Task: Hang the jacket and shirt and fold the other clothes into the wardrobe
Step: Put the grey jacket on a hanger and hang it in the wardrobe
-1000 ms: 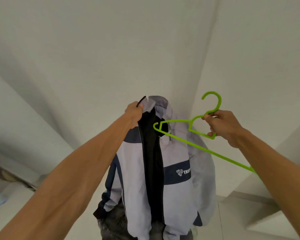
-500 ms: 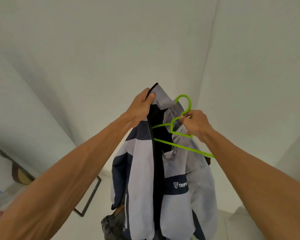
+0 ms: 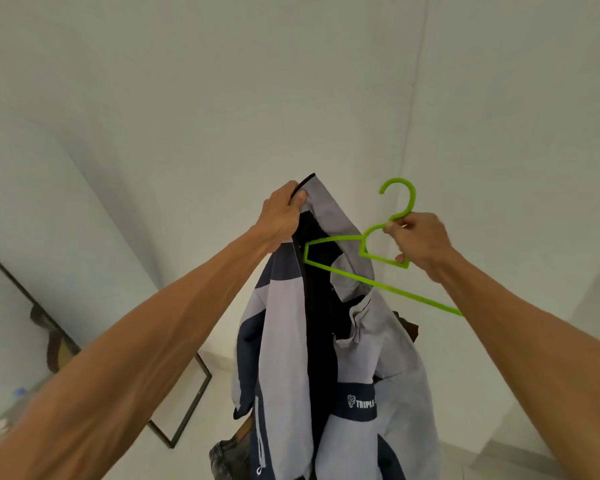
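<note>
walls (image 3: 222, 81): plain white and smooth, meeting in a corner right behind everything, loads of open room
jacket (image 3: 284, 341): thin soft fabric in light grey and navy panels, unzipped with the black lining showing, dangling mid-air by the collar
frame (image 3: 192, 410): skinny black rectangle, low left
hanger (image 3: 395, 291): bright green plastic, hook up, one tip at the jacket's open front
left hand (image 3: 281, 216): fingers pinch the collar edge
right hand (image 3: 420, 237): fingers curl around the hanger's neck
jeans (image 3: 226, 459): dark denim peeking out below the hem
</note>
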